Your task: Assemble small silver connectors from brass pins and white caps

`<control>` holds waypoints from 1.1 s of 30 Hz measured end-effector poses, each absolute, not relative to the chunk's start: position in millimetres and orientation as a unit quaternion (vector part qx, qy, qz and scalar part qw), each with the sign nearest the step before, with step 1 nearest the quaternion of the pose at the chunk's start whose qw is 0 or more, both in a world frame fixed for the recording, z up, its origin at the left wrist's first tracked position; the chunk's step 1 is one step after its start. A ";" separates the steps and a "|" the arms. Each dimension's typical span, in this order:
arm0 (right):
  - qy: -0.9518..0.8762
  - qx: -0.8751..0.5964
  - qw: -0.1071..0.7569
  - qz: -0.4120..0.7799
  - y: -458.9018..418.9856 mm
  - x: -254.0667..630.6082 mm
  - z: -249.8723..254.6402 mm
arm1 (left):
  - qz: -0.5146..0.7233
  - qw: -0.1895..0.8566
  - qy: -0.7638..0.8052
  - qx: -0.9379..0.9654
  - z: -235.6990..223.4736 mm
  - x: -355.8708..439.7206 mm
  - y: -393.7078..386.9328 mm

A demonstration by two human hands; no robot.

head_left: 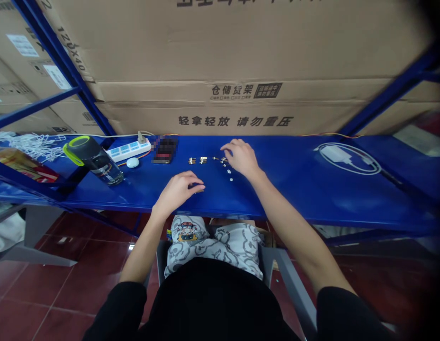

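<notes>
Lying in row on blue surface, far-middle: small white-and-brass parts. Right hand at row's right end, grip narrow, cannot tell whether holding any. Left hand nearer, thumb and fingers close together, contents unclear. Left: dark bottle, lime-green loop, lettering blurred, contents unclear; white power strip. Far: carton printed "仓储货架", "轻拿轻放 请勿重压".

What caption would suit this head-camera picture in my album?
Small work on a blue surface: the right hand beside small parts, the left hand nearer the front edge, a bottle at left.
</notes>
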State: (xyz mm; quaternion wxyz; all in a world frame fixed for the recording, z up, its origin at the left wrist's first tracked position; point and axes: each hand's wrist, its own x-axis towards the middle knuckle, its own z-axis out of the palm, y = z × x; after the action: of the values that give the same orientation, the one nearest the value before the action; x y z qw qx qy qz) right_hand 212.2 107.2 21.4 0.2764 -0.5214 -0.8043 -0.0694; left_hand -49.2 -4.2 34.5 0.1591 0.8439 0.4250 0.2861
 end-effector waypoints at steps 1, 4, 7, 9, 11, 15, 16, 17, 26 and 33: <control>-0.806 -0.522 0.271 -0.067 109.3 216.2 20.2 | 0.302 0.157 0.431 0.835 37.5 -50.6 -1.8; -0.827 -0.502 0.246 -0.062 113.7 214.9 15.9 | 0.352 0.149 0.447 0.809 39.2 -54.3 6.5; -0.838 -0.499 0.208 -0.068 116.8 202.1 13.8 | 0.376 0.160 0.449 0.795 29.5 -55.6 14.6; -0.837 -0.512 0.179 -0.073 117.3 193.3 14.8 | 0.387 0.162 0.454 0.786 21.6 -54.7 18.9; -0.841 -0.510 0.162 -0.074 113.1 186.1 17.9 | 0.402 0.157 0.460 0.776 16.3 -52.2 21.7; -0.868 -0.449 0.206 -0.052 79.8 176.0 26.5 | 0.439 0.146 0.457 0.760 15.5 -44.6 21.4; -0.873 -0.429 0.227 -0.048 66.5 174.2 28.0 | 0.442 0.146 0.451 0.761 16.5 -42.5 20.2; -0.875 -0.414 0.249 -0.046 52.4 172.8 28.9 | 0.440 0.149 0.444 0.766 17.7 -40.4 18.5; -0.850 -0.388 0.350 -0.061 -27.8 179.7 17.2 | 0.333 0.234 0.400 0.821 32.6 -29.8 -9.5; -0.851 -0.441 0.273 -0.085 -36.6 196.7 16.0 | 0.272 0.195 0.435 0.836 36.9 -42.8 -13.0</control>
State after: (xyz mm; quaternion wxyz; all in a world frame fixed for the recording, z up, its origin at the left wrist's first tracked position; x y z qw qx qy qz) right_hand 196.7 -36.6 16.0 0.2732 -0.4410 -0.8507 -0.0850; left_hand -42.8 -13.0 36.9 0.1950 0.8359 0.4348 0.2725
